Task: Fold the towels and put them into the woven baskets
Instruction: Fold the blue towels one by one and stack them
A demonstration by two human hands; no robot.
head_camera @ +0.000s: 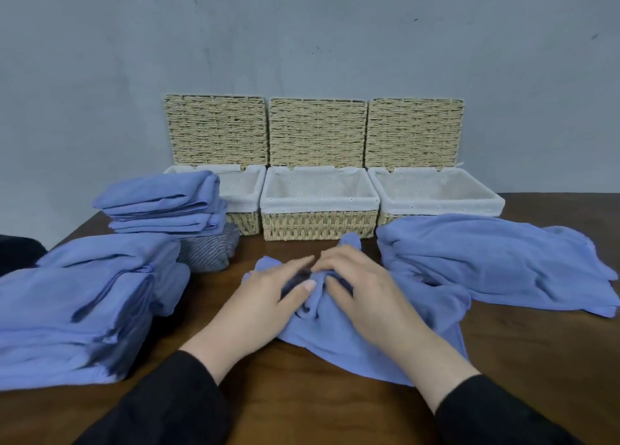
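Both hands bunched up crumpled blue cloth towel [339, 330].
L hand [268, 293] & R hand [362, 287] together, pinching folds (soft, floppy; better gripped at corners).

Long black sleeves [174, 401] to both wrists; hands bare

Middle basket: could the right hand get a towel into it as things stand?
Probably yes. The middle basket stands open, lid up, just beyond the right hand, with only the bunched towel between.
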